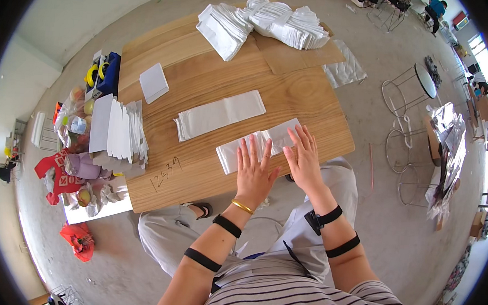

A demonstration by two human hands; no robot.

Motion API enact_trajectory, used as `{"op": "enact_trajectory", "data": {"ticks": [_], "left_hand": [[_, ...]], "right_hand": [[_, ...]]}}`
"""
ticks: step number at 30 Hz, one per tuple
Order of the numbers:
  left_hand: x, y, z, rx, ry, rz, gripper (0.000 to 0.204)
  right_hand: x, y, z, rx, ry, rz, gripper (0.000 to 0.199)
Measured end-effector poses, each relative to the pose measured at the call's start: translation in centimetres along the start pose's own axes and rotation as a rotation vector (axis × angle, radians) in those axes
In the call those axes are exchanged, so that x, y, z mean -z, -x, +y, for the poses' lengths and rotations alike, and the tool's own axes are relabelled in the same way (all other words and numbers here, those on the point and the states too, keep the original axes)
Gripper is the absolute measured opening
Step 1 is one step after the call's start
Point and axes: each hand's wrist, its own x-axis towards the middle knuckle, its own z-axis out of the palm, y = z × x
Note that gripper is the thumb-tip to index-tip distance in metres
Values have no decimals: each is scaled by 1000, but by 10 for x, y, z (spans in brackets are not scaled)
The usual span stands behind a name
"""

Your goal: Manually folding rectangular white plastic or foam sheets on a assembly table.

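Note:
My left hand (253, 176) lies flat with fingers spread on a long white paper strip (228, 156), which looks like flattened paper bags, near the table's front edge. Beside it, my right hand (306, 164) rests its outstretched fingers over the right half of the same strip. A fold or break crosses that strip around its middle, partly under my left fingers. Just beyond is a longer stack of flat white paper pieces (221, 116), its left ends slightly fanned. Neither hand grips anything.
The wooden table (158, 181) has handwritten marks near its front. A small white card stack (154, 83) and upright white cards (123, 129) are at left, near a blue tape dispenser (110, 73). Bundled white paper (285, 23) sits at the back on cardboard (294, 58). Stools (421, 80) stand right.

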Motion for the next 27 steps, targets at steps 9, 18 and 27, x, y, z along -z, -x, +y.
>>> {"op": "enact_trajectory", "data": {"ticks": [9, 18, 27], "left_hand": [[10, 25, -50, -22, -9, -65, 89], [0, 35, -66, 19, -1, -53, 85], [32, -21, -113, 93, 126, 247, 59]], "right_hand": [[-38, -7, -34, 334, 177, -185, 56], [-63, -5, -26, 299, 253, -266, 73], [-24, -19, -14, 188, 62, -4, 50]]}}
